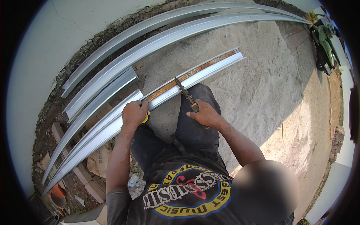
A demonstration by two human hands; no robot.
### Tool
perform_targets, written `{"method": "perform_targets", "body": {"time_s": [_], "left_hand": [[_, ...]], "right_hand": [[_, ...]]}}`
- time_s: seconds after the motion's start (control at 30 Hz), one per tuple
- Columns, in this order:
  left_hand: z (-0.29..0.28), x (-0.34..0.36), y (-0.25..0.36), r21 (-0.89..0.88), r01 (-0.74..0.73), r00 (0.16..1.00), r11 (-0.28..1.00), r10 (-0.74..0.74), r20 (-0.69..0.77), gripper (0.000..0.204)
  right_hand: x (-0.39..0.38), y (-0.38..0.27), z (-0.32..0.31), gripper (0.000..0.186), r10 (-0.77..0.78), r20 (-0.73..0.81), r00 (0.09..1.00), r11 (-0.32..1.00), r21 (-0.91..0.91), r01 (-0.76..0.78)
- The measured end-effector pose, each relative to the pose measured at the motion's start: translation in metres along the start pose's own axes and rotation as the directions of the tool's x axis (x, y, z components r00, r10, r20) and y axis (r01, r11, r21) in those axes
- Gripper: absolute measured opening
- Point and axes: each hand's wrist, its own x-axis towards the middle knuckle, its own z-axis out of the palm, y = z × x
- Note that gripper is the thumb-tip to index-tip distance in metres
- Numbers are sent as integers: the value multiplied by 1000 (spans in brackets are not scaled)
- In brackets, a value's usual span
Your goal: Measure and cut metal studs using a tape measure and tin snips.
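My left hand is closed at the end of a silvery metal channel, its fingers around a yellow tape measure that shows only in part below them. My right hand grips tin snips by their dark and orange handles. The jaws of the snips lie over the short metal channel, near its middle. A rusty brown strip runs along the inside of this channel. The channel rests slanted across, in front of my knees. Whether the jaws bite into the metal I cannot tell.
Long curved-looking metal channels lie along the white wall. More channels extend to the lower left, over bricks and cardboard. An orange pipe piece lies there. A green motorbike stands far right.
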Motion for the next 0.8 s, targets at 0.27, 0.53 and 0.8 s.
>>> {"method": "perform_targets", "body": {"time_s": [0.27, 0.53, 0.8], "left_hand": [[6, 2, -5, -28, -49, 997, 998, 47, -53, 48], [0, 2, -1, -4, -4, 1000, 1000, 4, 17, 45], [2, 1, -2, -5, 10, 1000, 1000, -9, 24, 44]], "right_hand": [[-3, -1, 0, 51, -26, -18, 999, 1000, 11, 27], [-3, 4, 2, 43, 8, -28, 1000, 998, 56, -7], [-9, -7, -6, 61, 51, 8, 999, 999, 7, -51]]}}
